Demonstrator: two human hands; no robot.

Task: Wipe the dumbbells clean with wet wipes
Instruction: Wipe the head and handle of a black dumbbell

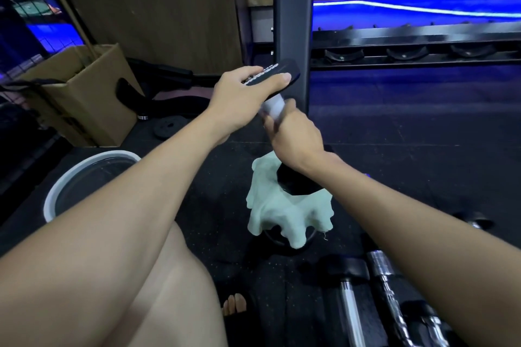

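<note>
1. While my left hand (248, 90) grips the upper head of the dumbbell (282, 73), thumb laid along its edge, I hold the weight upright, its lower head (298, 180) resting on a pale green cloth (282, 211) draped over a low dark stand on the gym floor
2. My right hand (293, 132) is curled around the handle just below, clamping a wet wipe (273, 105) against the bar; the two hands sit close together, one on the head, one on the shaft
3. To do this step well, I judge that the wipe should wrap the full girth of the handle and travel its whole length with a twisting stroke, so the knurling gets cleaned
4. The left hand should hold the top firmly, since the lower head could slide on the cloth
5. More dumbbells (377, 270) with chrome handles lie on the floor at lower right, near my right forearm
6. A white-rimmed basin (56, 194) stands at left, a cardboard box (93, 110) beyond it, and a rack (408, 51) behind
</note>
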